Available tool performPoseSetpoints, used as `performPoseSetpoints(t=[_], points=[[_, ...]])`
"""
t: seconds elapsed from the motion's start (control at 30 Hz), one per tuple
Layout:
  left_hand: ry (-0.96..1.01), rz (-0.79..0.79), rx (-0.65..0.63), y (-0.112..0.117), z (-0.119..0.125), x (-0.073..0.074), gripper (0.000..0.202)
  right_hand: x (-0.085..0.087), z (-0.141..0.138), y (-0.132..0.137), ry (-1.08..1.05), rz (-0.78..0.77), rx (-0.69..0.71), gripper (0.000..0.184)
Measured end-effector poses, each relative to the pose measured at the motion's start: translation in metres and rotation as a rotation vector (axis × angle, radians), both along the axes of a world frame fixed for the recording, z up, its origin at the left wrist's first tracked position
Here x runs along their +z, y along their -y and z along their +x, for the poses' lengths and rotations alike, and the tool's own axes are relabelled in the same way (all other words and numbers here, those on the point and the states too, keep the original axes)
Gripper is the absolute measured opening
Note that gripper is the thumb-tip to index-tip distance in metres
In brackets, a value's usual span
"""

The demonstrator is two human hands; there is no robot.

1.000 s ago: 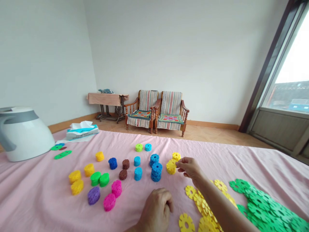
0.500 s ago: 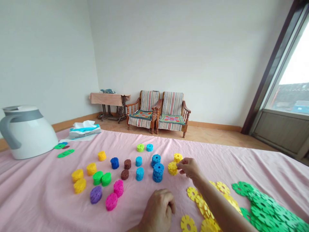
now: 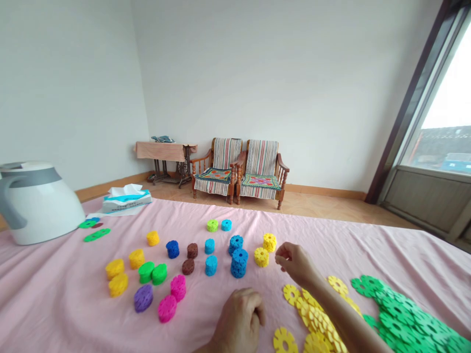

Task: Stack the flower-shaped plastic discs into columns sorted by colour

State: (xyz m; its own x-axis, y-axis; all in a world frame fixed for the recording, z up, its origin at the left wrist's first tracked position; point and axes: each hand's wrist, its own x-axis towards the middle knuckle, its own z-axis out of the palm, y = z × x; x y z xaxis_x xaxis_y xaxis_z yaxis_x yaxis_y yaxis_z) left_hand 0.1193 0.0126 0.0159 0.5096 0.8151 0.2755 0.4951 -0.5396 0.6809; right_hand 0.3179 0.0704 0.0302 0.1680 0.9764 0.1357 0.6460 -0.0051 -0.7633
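Just right of two short yellow stacks of notched plastic discs, the near one (image 3: pixel 261 257) and the far one (image 3: pixel 270 242), hovers my right hand (image 3: pixel 293 262). Its fingers are loosely bent and slightly apart, with nothing seen in them. My left hand (image 3: pixel 240 316) rests on the pink cloth as a loose fist, and no object shows in it. Ahead of that hand stand a taller blue disc stack (image 3: pixel 239 263) and another blue stack (image 3: pixel 236 244). Loose yellow discs (image 3: pixel 320 318) lie heaped under and beside my right forearm.
Green discs (image 3: pixel 408 314) spread at the right. Pink stacks (image 3: pixel 168 308), a purple stack (image 3: pixel 143 298), green stacks (image 3: pixel 159 274) and orange-yellow stacks (image 3: pixel 118 285) stand leftward. A white kettle (image 3: pixel 47 211) and tissue box (image 3: pixel 127 200) occupy the far left. Two chairs (image 3: pixel 259 169) stand beyond the cloth.
My right hand has let go of the near yellow stack and drawn back a little to the right. The left hand stays in place. The view has shifted slightly.
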Motion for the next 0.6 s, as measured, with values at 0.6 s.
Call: performPoseSetpoints(t=[0.6], points=[[-0.033, 0.019, 0.010, 0.000, 0.000, -0.001, 0.025, 0.023, 0.019, 0.049, 0.450, -0.236, 0.205, 0.026]])
